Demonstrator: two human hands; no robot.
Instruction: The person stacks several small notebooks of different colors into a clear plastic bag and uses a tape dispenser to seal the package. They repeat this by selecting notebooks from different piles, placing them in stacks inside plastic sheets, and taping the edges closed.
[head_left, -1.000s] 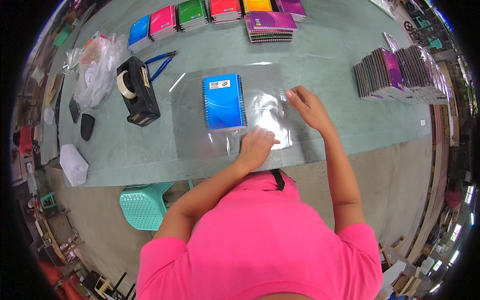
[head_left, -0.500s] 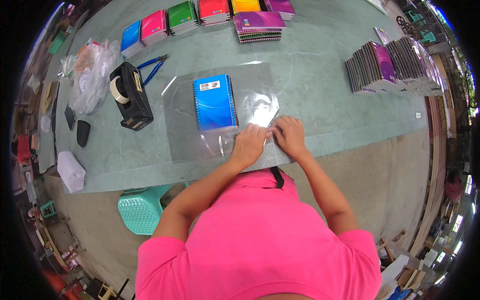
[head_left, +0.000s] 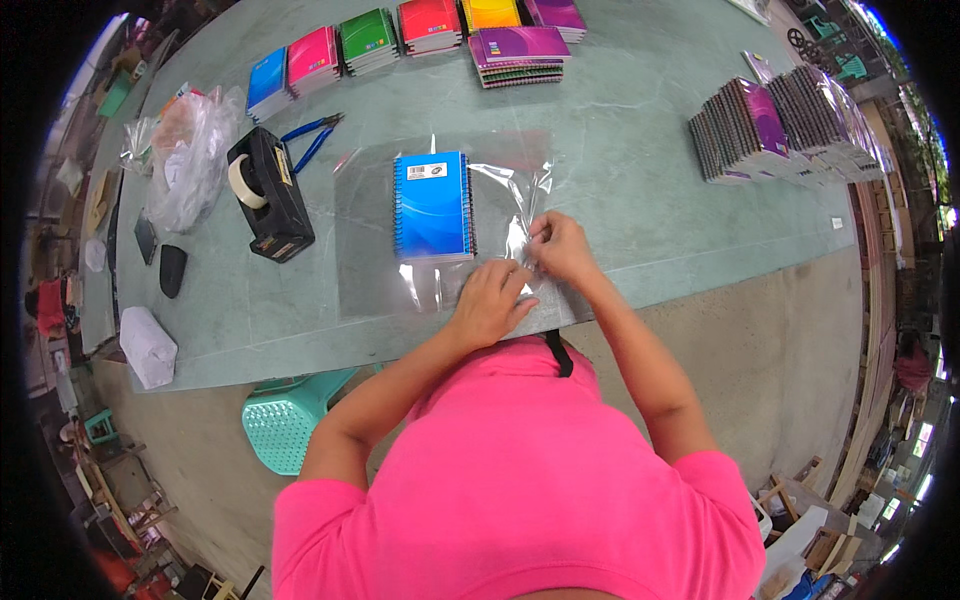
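A blue spiral-bound notebook (head_left: 433, 212) with a small white label lies on a clear plastic sheet (head_left: 365, 245) on the table. My left hand (head_left: 490, 302) rests on the sheet's near right part, just below the notebook, its fingers laid on the film and the thumb apart. Farther right, my right hand (head_left: 564, 252) pinches the right edge of the plastic sheet, which is lifted and creased there and throws bright reflections. The fingertips of this hand are partly hidden. Neither hand touches the notebook.
Left of the sheet stand a black tape dispenser (head_left: 275, 200) and blue-handled cutters (head_left: 314, 142), with a crumpled plastic bag (head_left: 195, 165) beyond. Stacks of coloured notebooks (head_left: 368, 42) line the far side. More spiral notebooks (head_left: 745, 130) stand at the right. A green stool (head_left: 288, 430) is below the table edge.
My right hand has moved up and left, drawing the plastic edge toward the notebook. My left hand's thumb has spread away from the fingers. The sheet's right side is more creased.
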